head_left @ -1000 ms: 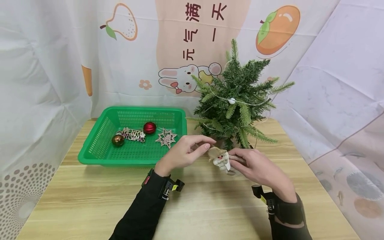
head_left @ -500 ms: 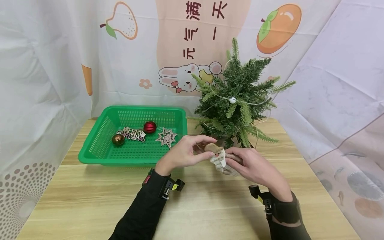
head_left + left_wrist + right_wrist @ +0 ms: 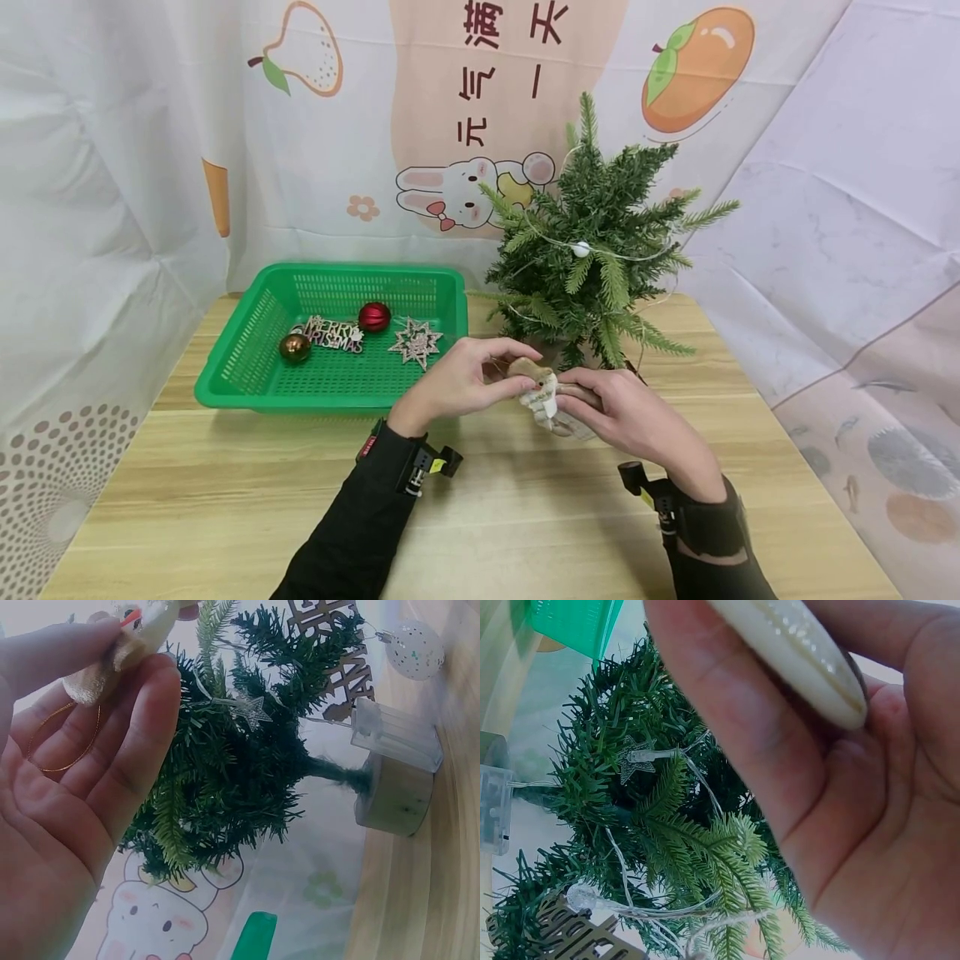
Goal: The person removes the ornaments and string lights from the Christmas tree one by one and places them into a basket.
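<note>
Both hands hold a small snowman ornament (image 3: 542,402) with a tan hat, just in front of the little Christmas tree (image 3: 592,275). My left hand (image 3: 468,379) pinches the hat between thumb and fingers. In the left wrist view the ornament's hat (image 3: 91,681) and orange nose show, and a thin gold hanging loop (image 3: 58,770) lies against the fingers. On the other side, my right hand (image 3: 637,412) grips the body. Its white, glitter-banded edge (image 3: 802,660) appears between thumb and fingers in the right wrist view; the rest is hidden.
Left of the tree stands a green basket (image 3: 330,405) with a red ball (image 3: 374,317), a brown ball (image 3: 295,347), a MERRY CHRISTMAS sign (image 3: 337,336) and a glittery star (image 3: 416,343). A clear battery box (image 3: 397,735) sits by the tree's base (image 3: 394,796); a white bauble (image 3: 415,649) hangs nearby.
The snowman has shifted slightly left and turned, its hat now between my left thumb and fingers. My right hand has moved a little left with it.
</note>
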`<move>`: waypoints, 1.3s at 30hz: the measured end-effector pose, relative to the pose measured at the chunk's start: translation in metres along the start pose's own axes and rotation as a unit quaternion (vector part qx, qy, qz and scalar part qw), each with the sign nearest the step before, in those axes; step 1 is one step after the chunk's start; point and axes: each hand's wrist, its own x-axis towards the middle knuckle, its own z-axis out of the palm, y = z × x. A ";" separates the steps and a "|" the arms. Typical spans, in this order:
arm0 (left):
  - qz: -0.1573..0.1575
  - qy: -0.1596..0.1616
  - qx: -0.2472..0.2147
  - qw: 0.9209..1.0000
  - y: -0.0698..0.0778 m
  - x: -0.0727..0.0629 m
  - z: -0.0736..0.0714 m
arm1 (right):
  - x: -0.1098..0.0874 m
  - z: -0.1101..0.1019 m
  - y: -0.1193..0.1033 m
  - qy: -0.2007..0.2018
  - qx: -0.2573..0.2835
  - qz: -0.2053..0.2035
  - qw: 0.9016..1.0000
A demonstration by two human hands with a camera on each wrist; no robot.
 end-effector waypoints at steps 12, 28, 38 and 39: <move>-0.009 0.004 -0.021 1.000 0.006 -0.007 -0.010 | 0.005 0.002 -0.005 -0.001 0.006 -0.006 1.000; -0.039 0.019 -0.007 0.999 0.032 -0.032 -0.076 | 0.020 0.023 -0.029 0.036 0.078 -0.019 0.996; -0.107 -0.017 0.023 0.994 0.051 -0.040 -0.162 | 0.053 0.039 -0.053 -0.029 0.103 -0.040 0.993; -0.119 -0.022 0.034 0.992 0.050 -0.041 -0.169 | 0.057 0.042 -0.054 -0.036 0.098 -0.047 0.993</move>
